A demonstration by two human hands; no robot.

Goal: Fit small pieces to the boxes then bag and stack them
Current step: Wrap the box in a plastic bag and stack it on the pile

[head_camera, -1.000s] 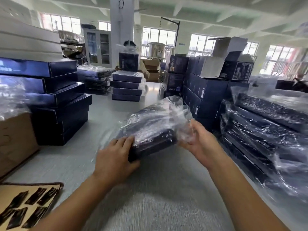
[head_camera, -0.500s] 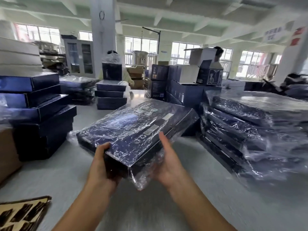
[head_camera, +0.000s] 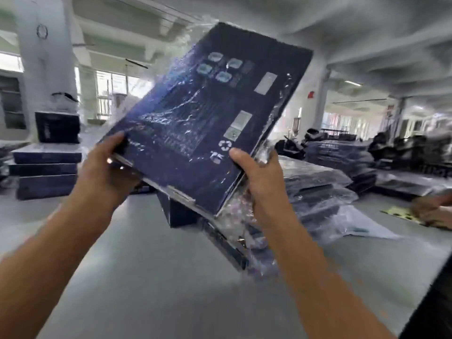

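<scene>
Done: box point(head_camera: 203, 123) sits inside its plastic bag point(head_camera: 244, 223).
Fingers: left hand point(head_camera: 105, 172) and right hand point(head_camera: 259, 184) each grip a lower corner.
Remaining: probably stacking on the bagged pile point(head_camera: 318, 192).

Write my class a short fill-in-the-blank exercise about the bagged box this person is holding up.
1. The dark blue box sits inside a clear plastic ____.
2. The left hand and right hand hold it tilted in the air, off the grey ____.
3. The white symbol printed near the right thumb stands for ____.
Missing words: bag; table; recycling.
</scene>
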